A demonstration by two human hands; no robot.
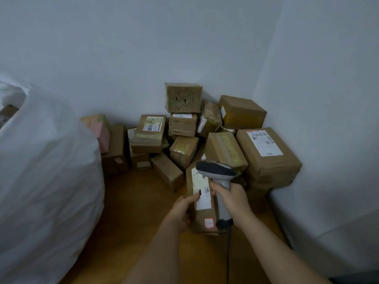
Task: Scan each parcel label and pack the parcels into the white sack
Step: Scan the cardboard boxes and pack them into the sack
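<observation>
My left hand (183, 210) grips a long brown parcel (205, 217) by its left side, thumb on its white label (202, 190). My right hand (232, 201) holds the handle of a grey barcode scanner (216, 171), whose dark head hangs over the far end of that parcel. The big white sack (45, 177) bulges at the left, its mouth at the far left edge with a parcel showing inside. A heap of brown parcels (184, 138) fills the corner ahead.
White walls (123, 48) meet behind the heap, and a white surface (328, 181) stands close on the right. A large labelled box (266, 152) lies at the right of the pile. The scanner's cable (228, 253) hangs down over the wooden floor (133, 212).
</observation>
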